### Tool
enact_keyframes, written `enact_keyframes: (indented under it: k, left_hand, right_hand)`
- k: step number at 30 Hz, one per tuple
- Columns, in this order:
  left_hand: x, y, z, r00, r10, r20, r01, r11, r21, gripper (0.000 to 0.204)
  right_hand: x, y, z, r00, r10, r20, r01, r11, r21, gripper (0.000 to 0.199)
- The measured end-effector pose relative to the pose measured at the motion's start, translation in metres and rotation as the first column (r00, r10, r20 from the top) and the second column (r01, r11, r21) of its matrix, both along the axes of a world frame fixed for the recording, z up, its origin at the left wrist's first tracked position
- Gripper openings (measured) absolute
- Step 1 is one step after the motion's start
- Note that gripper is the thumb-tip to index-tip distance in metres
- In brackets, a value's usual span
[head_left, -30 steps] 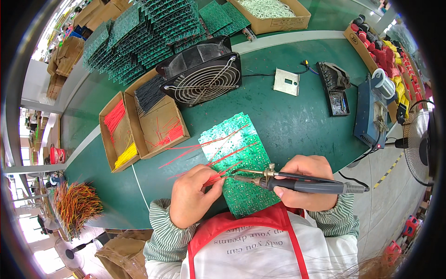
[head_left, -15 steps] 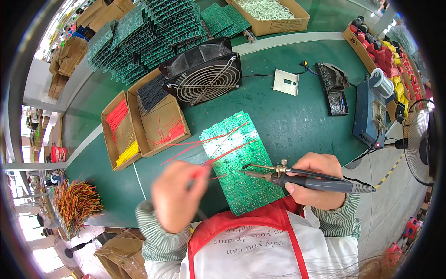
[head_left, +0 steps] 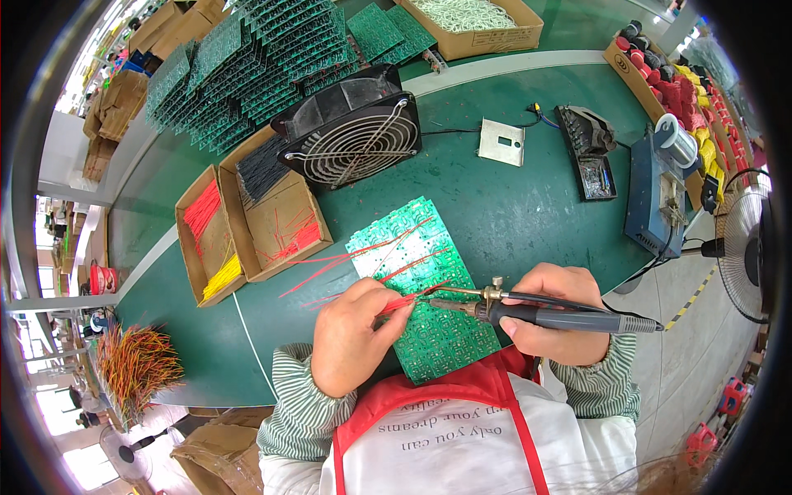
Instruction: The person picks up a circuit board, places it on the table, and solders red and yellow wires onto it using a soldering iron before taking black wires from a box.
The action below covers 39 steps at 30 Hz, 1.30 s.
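Note:
A green circuit board panel (head_left: 450, 330) lies in front of me, its near edge by my red apron. My right hand (head_left: 554, 313) is wrapped round a soldering iron (head_left: 569, 318) with a thin feed tube along it; its tip points left, at the middle of the panel. Close to that tip, my left hand (head_left: 356, 334) pinches red wires (head_left: 399, 303) between thumb and fingers, their ends at the board. More red wires (head_left: 330, 266) lie across the panel's upper part and stick out past its left edge.
Cardboard trays (head_left: 262, 219) with red, yellow and black wires stand left of a black fan (head_left: 355, 132). Stacked circuit boards (head_left: 247, 74) rise behind. At right are a blue soldering station (head_left: 652, 194) with a solder spool (head_left: 676, 142) and a black holder (head_left: 587, 148).
My left hand has moved right and slightly up, bringing the red wires to the iron's tip. My right hand has stayed nearly in place. The whole view has shifted slightly.

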State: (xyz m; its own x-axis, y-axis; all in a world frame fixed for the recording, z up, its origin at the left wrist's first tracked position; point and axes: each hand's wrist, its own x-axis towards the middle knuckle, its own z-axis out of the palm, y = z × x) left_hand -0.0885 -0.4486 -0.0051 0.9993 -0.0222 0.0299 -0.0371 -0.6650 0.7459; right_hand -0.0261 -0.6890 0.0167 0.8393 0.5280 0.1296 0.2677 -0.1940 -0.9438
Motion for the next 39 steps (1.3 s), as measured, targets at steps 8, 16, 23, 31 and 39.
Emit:
enact_keyframes:
  k: [8,16,23,31,39]
  left_hand:
    - [0.002,0.003,0.0,1.0,-0.023,-0.01,0.023,1.0,-0.012,0.011]
    - [-0.004,0.029,0.022,1.0,-0.016,-0.013,0.017,0.994,0.104,0.009]
    - [-0.051,0.122,0.066,0.997,0.056,-0.061,0.03,0.439,0.898,0.007]
    - [-0.079,0.141,-0.046,0.95,0.114,-0.29,0.289,0.028,0.957,0.008]
    - [-0.057,0.131,0.01,0.993,0.031,-0.116,0.102,0.292,0.951,0.01]
  right_hand:
    - [0.003,-0.005,0.005,0.999,-0.003,0.033,0.004,0.999,-0.032,0.017]
    - [0.001,-0.015,0.004,0.997,-0.053,0.049,0.054,0.998,-0.02,0.017]
    - [0.002,-0.022,0.009,0.998,-0.047,0.043,0.048,0.999,-0.02,0.017]
    - [-0.002,-0.021,0.009,0.997,-0.078,0.022,0.078,0.997,0.019,0.016]
    - [-0.005,-0.025,0.009,0.995,-0.092,0.024,0.092,0.996,0.012,0.016]
